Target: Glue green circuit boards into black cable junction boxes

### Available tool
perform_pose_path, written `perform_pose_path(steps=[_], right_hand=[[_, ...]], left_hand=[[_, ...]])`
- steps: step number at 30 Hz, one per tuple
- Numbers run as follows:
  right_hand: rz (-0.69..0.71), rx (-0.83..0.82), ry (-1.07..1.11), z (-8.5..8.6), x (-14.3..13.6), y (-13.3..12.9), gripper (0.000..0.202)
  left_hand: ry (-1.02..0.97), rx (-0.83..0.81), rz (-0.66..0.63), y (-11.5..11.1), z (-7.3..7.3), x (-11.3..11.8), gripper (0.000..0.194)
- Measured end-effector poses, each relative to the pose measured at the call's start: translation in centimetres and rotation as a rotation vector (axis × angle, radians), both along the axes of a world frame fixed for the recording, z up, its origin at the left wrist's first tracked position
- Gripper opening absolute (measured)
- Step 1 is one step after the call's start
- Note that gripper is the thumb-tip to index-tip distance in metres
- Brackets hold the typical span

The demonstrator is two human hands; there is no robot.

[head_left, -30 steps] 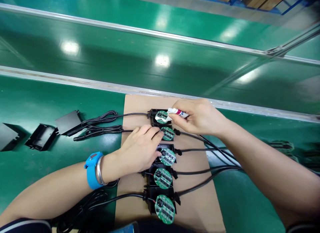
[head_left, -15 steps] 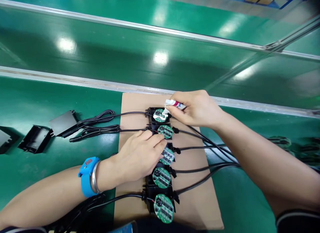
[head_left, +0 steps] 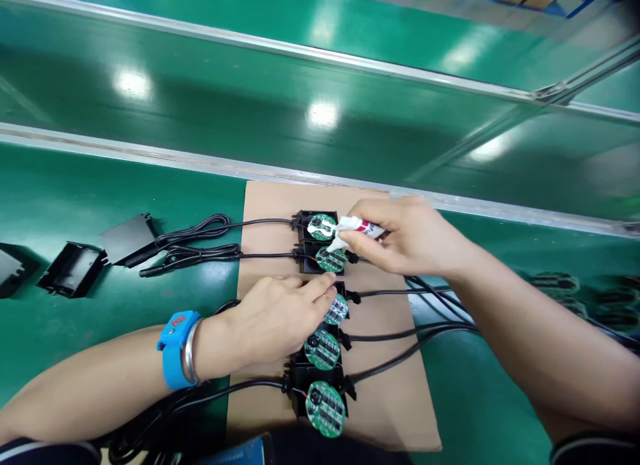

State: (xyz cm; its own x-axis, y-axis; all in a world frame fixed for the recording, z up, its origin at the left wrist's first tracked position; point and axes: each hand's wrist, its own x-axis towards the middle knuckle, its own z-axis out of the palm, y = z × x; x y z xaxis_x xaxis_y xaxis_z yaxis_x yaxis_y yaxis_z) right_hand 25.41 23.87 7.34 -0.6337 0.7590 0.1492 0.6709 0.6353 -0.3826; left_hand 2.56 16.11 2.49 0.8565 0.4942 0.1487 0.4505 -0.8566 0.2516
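Note:
My right hand (head_left: 400, 235) grips a white tube (head_left: 361, 229), its nozzle at the second round green circuit board (head_left: 331, 259) from the top. White paste lies across the topmost board (head_left: 321, 227). My left hand (head_left: 285, 315) rests over the middle of the row, fingertips by the third board (head_left: 337, 310); its fingers are bent and close together, and what they may hold is hidden. Below it are a fourth board (head_left: 323, 350) and a bottom board (head_left: 325, 409). The boards sit on black cases (head_left: 307, 265) with cables at both sides.
Brown cardboard (head_left: 390, 398) lies under the row on a green surface. To the left are coiled black cables (head_left: 200, 253), an open black case (head_left: 73, 270) and a grey-black case (head_left: 129, 238). More boards (head_left: 555, 283) lie at the right. A metal rail (head_left: 200, 162) runs beyond.
My right hand has moved the tube from the topmost board down to the second. My left hand has shifted slightly down, uncovering more of the second case.

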Motion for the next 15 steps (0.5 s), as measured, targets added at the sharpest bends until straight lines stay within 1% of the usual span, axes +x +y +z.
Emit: perform_pose_path(steps=[3,7,10,15], right_hand=[[0.043,-0.072,-0.012,-0.4,-0.6,-0.6,0.024],[0.084,-0.089,-0.006,-0.9,-1.3,-0.4,0.022],[0.090,-0.095,-0.014,-0.8,-1.3,-0.3,0.023],[0.076,-0.123,-0.026,-0.5,-0.5,-0.4,0.022]], left_hand=[[0.011,-0.004,0.004,0.0,-0.1,-0.1,0.044],[0.027,-0.004,-0.001,0.0,-0.2,-0.1,0.045],[0.035,0.002,-0.003,-0.1,-0.2,-0.1,0.045],[0.025,0.015,0.002,0.0,-0.3,0.0,0.045]])
